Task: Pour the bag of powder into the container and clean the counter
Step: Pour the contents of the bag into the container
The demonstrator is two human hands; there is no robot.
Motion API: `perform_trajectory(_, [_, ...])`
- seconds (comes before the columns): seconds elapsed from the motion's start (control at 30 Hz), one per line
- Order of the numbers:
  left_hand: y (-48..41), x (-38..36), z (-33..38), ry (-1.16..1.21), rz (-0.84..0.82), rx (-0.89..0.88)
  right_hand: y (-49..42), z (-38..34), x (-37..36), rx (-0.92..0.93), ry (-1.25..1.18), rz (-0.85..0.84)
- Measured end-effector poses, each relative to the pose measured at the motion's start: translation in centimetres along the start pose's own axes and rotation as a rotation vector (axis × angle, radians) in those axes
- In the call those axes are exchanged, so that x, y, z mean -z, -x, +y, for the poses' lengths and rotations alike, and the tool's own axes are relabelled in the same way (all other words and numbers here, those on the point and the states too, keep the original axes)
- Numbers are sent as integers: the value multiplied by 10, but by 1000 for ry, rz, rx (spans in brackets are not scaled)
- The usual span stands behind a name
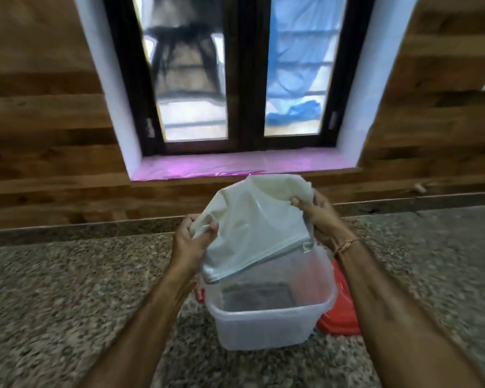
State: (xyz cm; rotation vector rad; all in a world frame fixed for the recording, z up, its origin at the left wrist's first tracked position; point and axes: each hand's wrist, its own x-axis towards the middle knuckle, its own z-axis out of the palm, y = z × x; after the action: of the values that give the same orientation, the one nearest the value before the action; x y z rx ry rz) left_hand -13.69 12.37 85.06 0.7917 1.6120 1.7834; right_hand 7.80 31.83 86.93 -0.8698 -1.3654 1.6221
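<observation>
A clear plastic bag of white powder [249, 228] hangs tilted above the open translucent container [263, 323], its zip mouth pointing down over the container's far left rim. My left hand [191, 242] pinches the bag's lower left corner. My right hand [317, 217] grips the bag's upper right corner, raised higher than the left. The container stands on the speckled granite counter [67, 303]. Its inside looks bare, with the counter showing through the bottom. No powder is seen falling.
A red lid [339, 312] lies on the counter right of the container, partly behind it. A small red clip [200, 294] shows at the container's left rim. A wood-panelled wall and a window with a pink sill [235, 166] rise behind the counter.
</observation>
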Motion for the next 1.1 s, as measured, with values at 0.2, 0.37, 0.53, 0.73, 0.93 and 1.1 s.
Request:
perform_trajectory(0.2, [31,-26,-46,-230,72,-135,-8,51,42,-11,22,-164])
perform_trajectory(0.37, [35,-23,-45,-325,15,-114,-9,38,41,-111,-171,-273])
perform_trajectory(0.53, [39,-39,-39,-44,298,13,-18,45,43,-124,-213,-284])
perform_trajectory(0.73, [31,-32,-47,-54,296,54,-18,54,48,-46,-240,-248])
perform_trajectory(0.93, [29,-24,-35,224,180,179,-17,54,51,-66,-206,-157])
perform_trajectory(1.1, [38,-28,-33,249,195,171,-15,51,51,-20,-101,-110])
